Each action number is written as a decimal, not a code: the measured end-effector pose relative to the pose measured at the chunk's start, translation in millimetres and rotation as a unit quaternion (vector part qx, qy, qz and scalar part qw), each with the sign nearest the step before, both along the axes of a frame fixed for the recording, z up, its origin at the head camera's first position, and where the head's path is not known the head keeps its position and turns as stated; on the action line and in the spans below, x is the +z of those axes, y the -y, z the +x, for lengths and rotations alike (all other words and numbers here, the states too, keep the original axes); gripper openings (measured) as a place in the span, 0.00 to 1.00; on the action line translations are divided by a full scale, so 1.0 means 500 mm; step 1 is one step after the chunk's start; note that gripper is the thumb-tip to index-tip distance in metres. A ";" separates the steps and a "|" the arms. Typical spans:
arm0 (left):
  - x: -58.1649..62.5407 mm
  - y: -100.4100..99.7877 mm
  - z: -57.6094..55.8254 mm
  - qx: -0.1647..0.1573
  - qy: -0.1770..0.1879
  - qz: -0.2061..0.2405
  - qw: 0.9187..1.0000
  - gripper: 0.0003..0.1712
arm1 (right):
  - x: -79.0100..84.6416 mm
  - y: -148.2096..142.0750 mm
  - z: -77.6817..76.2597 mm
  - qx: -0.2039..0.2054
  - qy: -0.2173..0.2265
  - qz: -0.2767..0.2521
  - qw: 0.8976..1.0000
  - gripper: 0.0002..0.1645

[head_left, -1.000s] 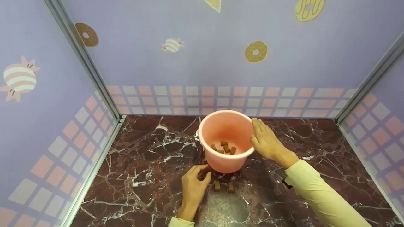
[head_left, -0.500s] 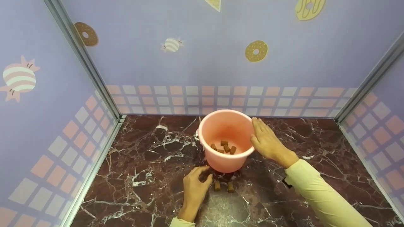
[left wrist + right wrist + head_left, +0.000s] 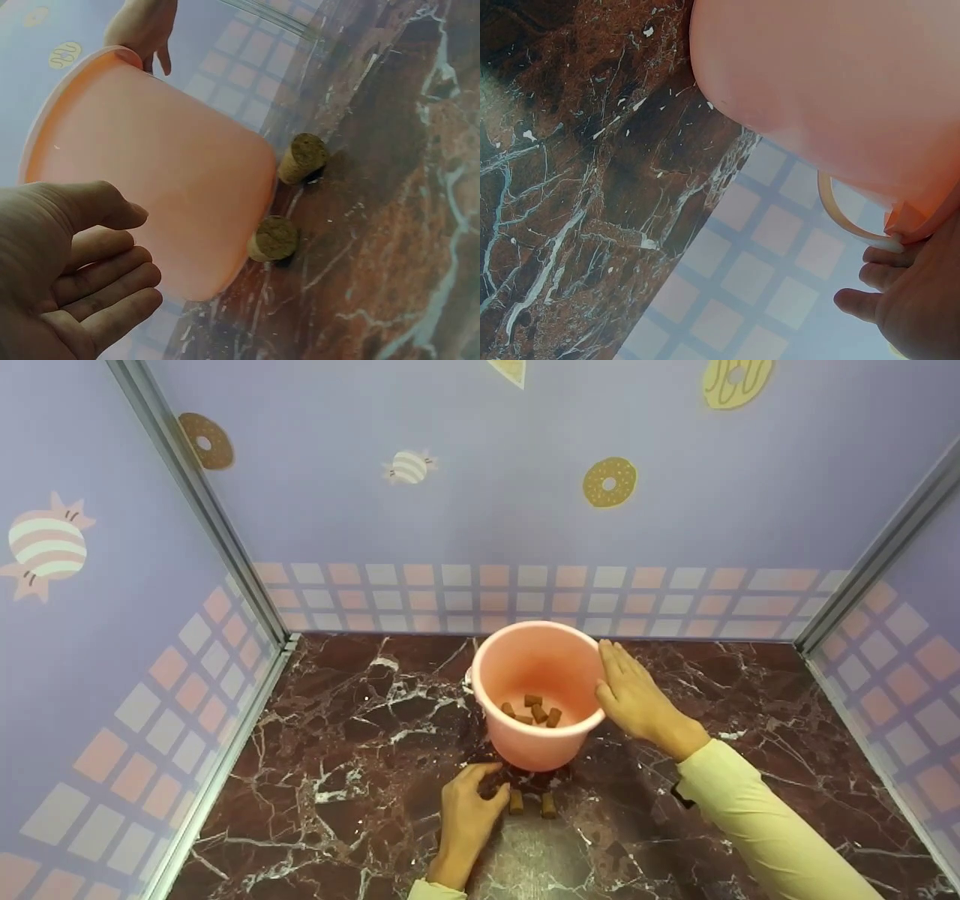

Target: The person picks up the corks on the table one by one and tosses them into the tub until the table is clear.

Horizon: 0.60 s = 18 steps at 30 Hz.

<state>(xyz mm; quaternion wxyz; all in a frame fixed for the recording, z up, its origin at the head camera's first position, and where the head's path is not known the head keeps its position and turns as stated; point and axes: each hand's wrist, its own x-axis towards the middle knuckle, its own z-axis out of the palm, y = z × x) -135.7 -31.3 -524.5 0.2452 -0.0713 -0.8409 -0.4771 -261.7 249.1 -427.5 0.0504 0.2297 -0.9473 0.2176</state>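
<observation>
A pink bucket (image 3: 536,746) stands upright on the marbled table, with several corks (image 3: 538,713) lying at its bottom. Just in front of it two more corks, a left one (image 3: 516,802) and a right one (image 3: 548,806), stand side by side. My right hand (image 3: 636,699) rests flat against the bucket's right rim, fingers extended. In the right wrist view its fingers lie close to the bucket's handle (image 3: 844,217). My left hand (image 3: 466,814) hovers left of the nearer cork, thumb and fingers apart, with nothing between them in the left wrist view.
Lilac panels with printed sweets enclose the dark marbled table (image 3: 360,765) at the back (image 3: 480,525) and both sides. The bucket stands near the back panel. Metal corner posts (image 3: 217,532) join the panels.
My left hand has shifted slightly right and toward me, its thumb coming closer to the left cork. The right hand and bucket have stayed in place.
</observation>
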 end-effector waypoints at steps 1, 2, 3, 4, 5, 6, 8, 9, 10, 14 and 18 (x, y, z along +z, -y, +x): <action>-0.002 -0.001 0.000 0.001 0.002 -0.003 1.000 0.16 | 0.000 0.000 0.000 0.000 -0.001 0.000 1.000 0.42; -0.005 -0.002 0.000 0.001 0.003 -0.005 1.000 0.16 | 0.000 -0.001 0.000 0.000 -0.002 -0.001 1.000 0.42; -0.007 -0.003 -0.001 0.001 0.003 -0.007 1.000 0.16 | 0.000 -0.001 0.000 0.001 -0.003 -0.001 1.000 0.42; -0.009 -0.004 -0.001 0.000 0.003 -0.007 1.000 0.16 | 0.000 -0.001 0.000 0.001 -0.005 -0.002 1.000 0.42; -0.011 -0.004 -0.001 0.000 0.002 -0.007 1.000 0.16 | 0.000 -0.001 0.000 0.001 -0.006 -0.002 1.000 0.41; -0.013 -0.005 -0.001 -0.001 0.000 -0.007 1.000 0.16 | 0.000 0.000 -0.001 0.001 -0.006 -0.003 1.000 0.41; -0.017 -0.006 -0.001 -0.003 -0.003 -0.006 1.000 0.16 | -0.001 0.000 0.000 0.001 -0.009 -0.004 1.000 0.41; -0.018 -0.007 -0.001 -0.005 -0.005 -0.004 1.000 0.16 | -0.001 0.000 0.000 0.002 -0.010 -0.005 1.000 0.41; -0.019 -0.008 -0.001 -0.007 -0.005 -0.001 1.000 0.16 | -0.001 0.000 0.000 0.002 -0.011 -0.005 1.000 0.41; -0.024 -0.011 -0.001 -0.012 -0.004 0.003 1.000 0.16 | -0.002 0.000 0.000 0.004 -0.014 -0.007 1.000 0.41; -0.028 -0.014 -0.003 -0.012 -0.003 -0.006 1.000 0.16 | -0.002 0.000 0.000 0.003 -0.016 -0.006 1.000 0.41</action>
